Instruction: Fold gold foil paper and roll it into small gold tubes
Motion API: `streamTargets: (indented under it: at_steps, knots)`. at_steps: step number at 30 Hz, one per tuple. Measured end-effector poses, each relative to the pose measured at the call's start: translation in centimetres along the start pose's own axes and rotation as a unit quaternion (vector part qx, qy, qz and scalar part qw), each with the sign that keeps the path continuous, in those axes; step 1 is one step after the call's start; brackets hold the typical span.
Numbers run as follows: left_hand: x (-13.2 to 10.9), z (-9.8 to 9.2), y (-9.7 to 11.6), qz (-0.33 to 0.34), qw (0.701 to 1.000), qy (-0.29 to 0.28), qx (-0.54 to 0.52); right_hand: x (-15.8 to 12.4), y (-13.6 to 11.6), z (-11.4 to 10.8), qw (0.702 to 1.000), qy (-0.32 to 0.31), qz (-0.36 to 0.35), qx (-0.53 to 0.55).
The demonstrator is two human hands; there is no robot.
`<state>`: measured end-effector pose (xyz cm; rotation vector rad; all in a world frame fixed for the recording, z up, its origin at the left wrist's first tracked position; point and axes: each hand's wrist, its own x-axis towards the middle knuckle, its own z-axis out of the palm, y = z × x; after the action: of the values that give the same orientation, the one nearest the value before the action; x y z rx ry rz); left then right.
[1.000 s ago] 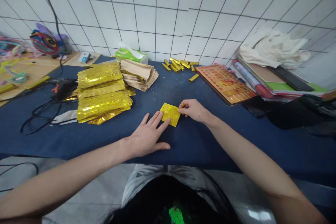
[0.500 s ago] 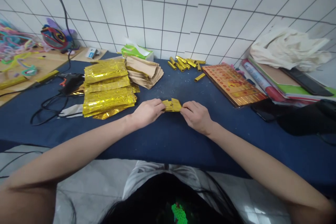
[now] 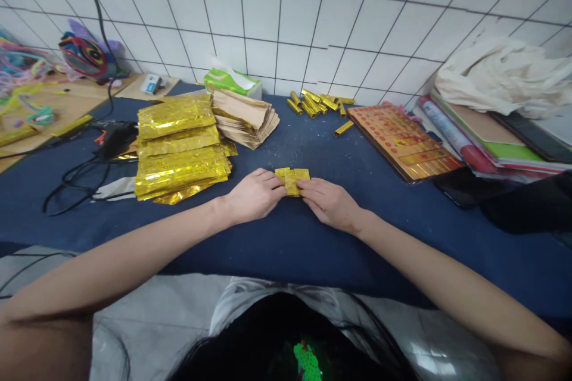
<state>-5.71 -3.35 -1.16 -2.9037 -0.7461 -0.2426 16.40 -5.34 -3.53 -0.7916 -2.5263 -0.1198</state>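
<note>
A small folded piece of gold foil paper (image 3: pixel 291 181) lies on the dark blue cloth in front of me, its two side flaps meeting near the middle. My left hand (image 3: pixel 258 195) has its fingers closed on the left edge of the paper. On the right edge, the fingers of my right hand (image 3: pixel 329 202) press together over it, thumb toward me. Left of my hands is a stack of gold foil sheets (image 3: pixel 181 161). Behind it sits a pile of brown paper (image 3: pixel 245 116). Several rolled gold tubes (image 3: pixel 315 102) lie by the wall, with a single gold tube (image 3: pixel 344 128) nearer.
An orange printed packet (image 3: pixel 402 141) lies right of the tubes. Books (image 3: pixel 496 137) and a white cloth bag (image 3: pixel 500 80) stand far right. At left are a black glue gun (image 3: pixel 117 138), its cable and a wooden board (image 3: pixel 67 110). A green tissue pack (image 3: pixel 232 82) touches the wall.
The gold paper now lies flatter, with its raised flap folded down. My right hand has shifted slightly left and its fingers lie over the paper's edge. The view has tilted a little.
</note>
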Motion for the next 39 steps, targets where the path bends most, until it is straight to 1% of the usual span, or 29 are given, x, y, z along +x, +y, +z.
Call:
streamTargets:
  at_steps: [4,8,10,11,12,14,16,17,19,22,26,28,32,36,39]
  knots:
    - [0.3,-0.4,1.1,-0.016,0.999,-0.009,-0.044,-0.2,-0.4,-0.2,0.997,0.013,0.047,0.059]
    - [0.3,-0.2,1.8,-0.013,0.999,-0.026,-0.046,-0.4,-0.6,-0.5,0.985,0.048,0.123,0.114]
    - [0.1,0.0,2.0,-0.01,0.999,-0.029,-0.042,-0.5,-0.5,-0.6,0.979,0.053,0.152,0.127]
    - [0.0,0.1,2.1,-0.01,0.999,-0.027,-0.042,-0.4,-0.4,-0.7,0.979,0.041,0.154,0.126]
    - [-0.1,0.2,2.2,-0.011,0.999,-0.023,-0.041,-0.4,-0.4,-0.7,0.982,0.016,0.149,0.118]
    - [-0.4,0.4,2.4,-0.014,0.999,-0.021,-0.043,-0.3,-0.3,-0.8,0.986,-0.063,0.129,0.083]
    - [-0.6,0.6,2.6,-0.018,0.999,-0.024,-0.045,-0.3,-0.2,-0.9,0.982,-0.147,0.114,0.044]
    - [-0.7,0.6,2.7,-0.018,0.998,-0.028,-0.046,-0.3,-0.2,-1.0,0.977,-0.178,0.111,0.031]
    - [-0.9,0.6,2.9,-0.016,0.998,-0.036,-0.047,-0.4,0.0,-1.2,0.97,-0.215,0.107,0.022]
    - [-1.0,0.6,3.0,-0.014,0.998,-0.043,-0.048,-0.5,0.3,-1.5,0.966,-0.234,0.107,0.042]
    - [-0.9,0.6,3.1,-0.016,0.998,-0.044,-0.046,0.2,0.5,-1.8,0.964,-0.222,0.122,0.08]
    - [-0.9,0.5,3.1,-0.014,0.998,-0.043,-0.043,0.9,0.4,-1.6,0.965,-0.222,0.118,0.079]
    - [-0.9,0.4,3.2,-0.011,0.999,-0.038,-0.033,2.0,0.3,-0.8,0.96,-0.249,0.106,0.067]
    - [-1.1,0.3,3.7,-0.006,0.999,-0.045,-0.018,2.2,0.4,-0.3,0.958,-0.259,0.11,0.05]
    - [-1.3,0.4,4.2,0.003,0.999,-0.047,-0.007,2.1,0.3,-0.2,0.962,-0.249,0.107,0.038]
